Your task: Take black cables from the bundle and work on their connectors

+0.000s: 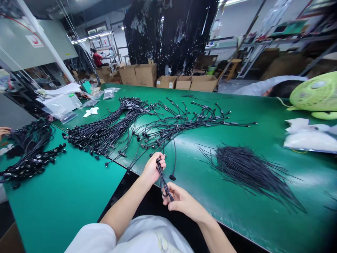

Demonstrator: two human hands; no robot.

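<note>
A black cable (163,182), folded into a narrow looped bundle, hangs between my hands over the table's front edge. My left hand (153,168) is closed around its upper end, near a connector. Lower down, my right hand (181,203) pinches the bottom of the loops, with a dark cable end by the thumb. Just beyond my hands, loose black cables (181,126) with connectors lie spread on the green table (195,165). A larger heap of cables (105,130) rests to their left. On the right is a pile of thin black ties (244,165).
More cables (28,151) lie at far left, with another person's hand (4,131) beside them. A white plastic bag (310,138) and a green fan (316,91) occupy the right side. Behind the table stand cardboard boxes (142,75). A person's dark-haired head (285,88) is low behind the far edge.
</note>
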